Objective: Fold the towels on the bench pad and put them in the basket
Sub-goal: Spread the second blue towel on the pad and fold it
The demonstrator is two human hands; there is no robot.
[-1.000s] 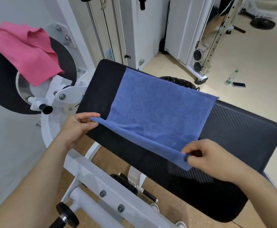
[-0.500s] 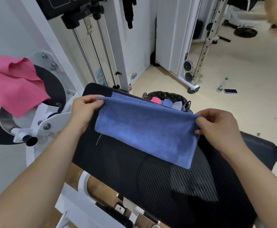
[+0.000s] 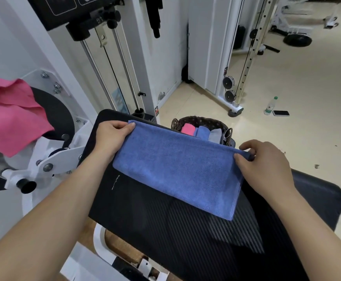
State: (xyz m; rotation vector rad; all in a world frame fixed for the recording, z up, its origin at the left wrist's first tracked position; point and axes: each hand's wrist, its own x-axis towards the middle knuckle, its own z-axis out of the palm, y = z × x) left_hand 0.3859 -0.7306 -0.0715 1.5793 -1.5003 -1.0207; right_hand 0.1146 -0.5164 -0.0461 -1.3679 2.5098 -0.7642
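A blue towel (image 3: 177, 169), folded in half, lies flat across the far part of the black bench pad (image 3: 186, 236). My left hand (image 3: 111, 136) pinches its far left corner and my right hand (image 3: 260, 159) pinches its far right corner. Just beyond the pad's far edge stands a dark woven basket (image 3: 198, 120) holding folded pink, blue and grey towels. A loose pink towel (image 3: 9, 114) is draped over the round black pad of the machine at the left.
White gym machine frame and levers (image 3: 50, 159) sit close at the left of the pad. Cable machine posts (image 3: 113, 63) rise behind. On the floor at the right lie a water bottle (image 3: 270, 105) and a phone (image 3: 280, 113).
Both hands carried the near edge of the blue towel up and over to the far edge, folding it in half. The view has tilted up, showing the basket.
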